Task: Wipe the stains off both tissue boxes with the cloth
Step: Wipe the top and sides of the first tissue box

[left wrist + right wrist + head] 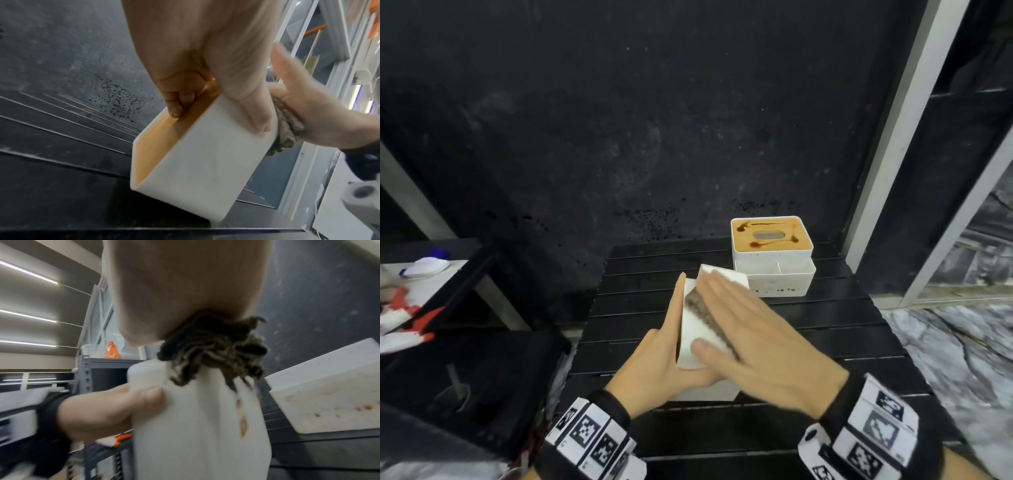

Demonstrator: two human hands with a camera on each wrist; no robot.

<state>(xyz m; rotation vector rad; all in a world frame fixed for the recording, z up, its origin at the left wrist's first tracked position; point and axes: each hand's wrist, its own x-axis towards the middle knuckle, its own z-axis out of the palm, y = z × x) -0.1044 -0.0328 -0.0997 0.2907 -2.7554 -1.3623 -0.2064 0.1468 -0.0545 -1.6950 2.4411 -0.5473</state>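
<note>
The near white tissue box (690,342) lies tipped on its side on the black slatted table (825,342). My left hand (662,349) grips it, thumb on a white face (205,154) and fingers curled on the wooden lid (156,146). My right hand (750,329) lies flat on top and presses a grey-brown cloth (702,308) against the upturned white side. Brown streaks (243,425) run down that side below the cloth (213,350). The second tissue box (770,274) stands upright at the back right, with dark brown stains (756,244) on its wooden lid and specks on its front.
A black wall rises right behind the table. At the left stand a dark box (465,377) and a shelf with red and white items (400,308). A marble floor (945,342) lies past the table's right edge.
</note>
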